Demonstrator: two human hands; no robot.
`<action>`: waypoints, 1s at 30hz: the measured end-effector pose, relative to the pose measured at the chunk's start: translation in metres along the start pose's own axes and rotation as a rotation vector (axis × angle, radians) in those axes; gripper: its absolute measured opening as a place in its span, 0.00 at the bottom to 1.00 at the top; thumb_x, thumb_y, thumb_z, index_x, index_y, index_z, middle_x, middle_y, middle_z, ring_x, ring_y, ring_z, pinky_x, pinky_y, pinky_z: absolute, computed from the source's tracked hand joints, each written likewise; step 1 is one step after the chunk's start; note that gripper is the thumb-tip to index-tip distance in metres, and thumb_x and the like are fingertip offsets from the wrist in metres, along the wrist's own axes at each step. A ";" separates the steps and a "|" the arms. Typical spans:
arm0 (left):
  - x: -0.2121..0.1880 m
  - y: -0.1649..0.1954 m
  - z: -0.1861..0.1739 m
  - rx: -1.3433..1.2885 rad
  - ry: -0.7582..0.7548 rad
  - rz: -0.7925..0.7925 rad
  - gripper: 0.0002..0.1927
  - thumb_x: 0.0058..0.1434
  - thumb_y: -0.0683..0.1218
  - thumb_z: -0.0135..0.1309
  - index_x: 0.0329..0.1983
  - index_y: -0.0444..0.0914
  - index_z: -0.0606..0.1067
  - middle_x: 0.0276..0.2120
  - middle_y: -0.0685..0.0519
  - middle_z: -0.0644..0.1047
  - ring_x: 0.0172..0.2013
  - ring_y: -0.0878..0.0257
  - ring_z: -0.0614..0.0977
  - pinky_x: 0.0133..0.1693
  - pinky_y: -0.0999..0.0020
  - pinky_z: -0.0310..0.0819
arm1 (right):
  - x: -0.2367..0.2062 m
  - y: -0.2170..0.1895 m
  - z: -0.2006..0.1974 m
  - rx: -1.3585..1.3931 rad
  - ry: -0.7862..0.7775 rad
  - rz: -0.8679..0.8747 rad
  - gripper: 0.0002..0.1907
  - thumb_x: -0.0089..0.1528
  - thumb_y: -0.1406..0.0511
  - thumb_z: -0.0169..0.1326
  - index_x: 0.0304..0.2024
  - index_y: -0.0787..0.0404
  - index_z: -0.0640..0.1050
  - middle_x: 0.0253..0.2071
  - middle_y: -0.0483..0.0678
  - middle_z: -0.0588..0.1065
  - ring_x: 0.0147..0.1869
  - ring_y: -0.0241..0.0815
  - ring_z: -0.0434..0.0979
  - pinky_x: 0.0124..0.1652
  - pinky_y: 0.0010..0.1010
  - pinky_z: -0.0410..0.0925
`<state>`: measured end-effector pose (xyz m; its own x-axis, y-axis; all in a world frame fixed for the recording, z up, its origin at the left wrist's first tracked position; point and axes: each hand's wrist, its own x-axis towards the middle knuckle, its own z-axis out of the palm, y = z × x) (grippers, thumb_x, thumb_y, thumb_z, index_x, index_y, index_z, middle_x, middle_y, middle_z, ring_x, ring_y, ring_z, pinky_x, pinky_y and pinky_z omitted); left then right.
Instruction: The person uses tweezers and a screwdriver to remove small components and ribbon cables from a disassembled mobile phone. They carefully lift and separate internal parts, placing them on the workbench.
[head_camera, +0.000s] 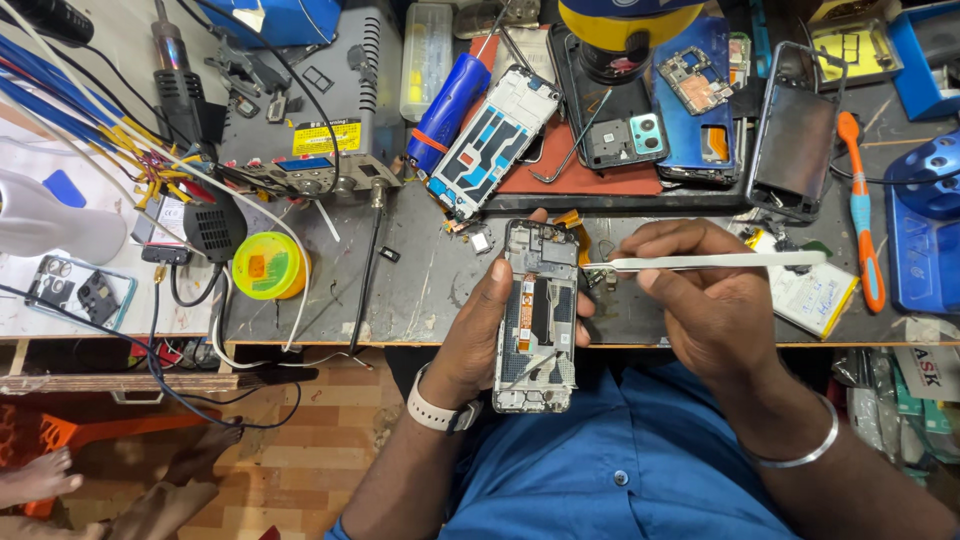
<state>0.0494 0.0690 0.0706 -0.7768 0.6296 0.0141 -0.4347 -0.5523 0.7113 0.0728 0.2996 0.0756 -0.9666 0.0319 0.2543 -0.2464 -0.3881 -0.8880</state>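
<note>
Opened phone frame (537, 315) upright at bench edge, white tweezers (715, 262) level beside it

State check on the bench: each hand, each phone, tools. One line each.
left hand: gripping opened phone frame
right hand: pinching white tweezers
opened phone frame: back off, internals exposed, held upright over bench edge
white tweezers: level, tips at frame's upper right edge
second phone frame: opened, lying tilted on bench
dark phone: lying flat, screen dark
yellow round tin: lid off
orange toothbrush: lying unused
</note>
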 end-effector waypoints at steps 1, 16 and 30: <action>0.001 0.000 0.000 -0.001 0.001 -0.007 0.39 0.76 0.66 0.32 0.84 0.50 0.41 0.47 0.37 0.79 0.42 0.51 0.85 0.43 0.59 0.84 | 0.000 0.001 -0.002 0.036 -0.007 -0.036 0.09 0.64 0.80 0.52 0.46 0.71 0.74 0.51 0.58 0.75 0.56 0.45 0.79 0.62 0.38 0.72; 0.001 -0.006 -0.001 -0.022 -0.019 0.005 0.38 0.77 0.65 0.32 0.85 0.51 0.40 0.50 0.36 0.78 0.45 0.49 0.85 0.46 0.58 0.83 | -0.013 -0.003 -0.016 -0.170 0.071 0.026 0.13 0.63 0.78 0.56 0.51 0.73 0.80 0.39 0.52 0.79 0.40 0.36 0.77 0.44 0.23 0.70; -0.001 -0.006 -0.001 -0.047 -0.047 -0.011 0.38 0.77 0.65 0.32 0.85 0.50 0.41 0.50 0.35 0.78 0.45 0.48 0.85 0.46 0.57 0.84 | -0.008 -0.007 -0.002 -0.138 0.019 -0.084 0.13 0.68 0.74 0.54 0.55 0.70 0.78 0.46 0.58 0.81 0.48 0.43 0.84 0.51 0.31 0.76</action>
<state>0.0517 0.0709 0.0656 -0.7500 0.6602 0.0407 -0.4649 -0.5699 0.6776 0.0826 0.3041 0.0791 -0.9429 0.0772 0.3240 -0.3328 -0.2529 -0.9084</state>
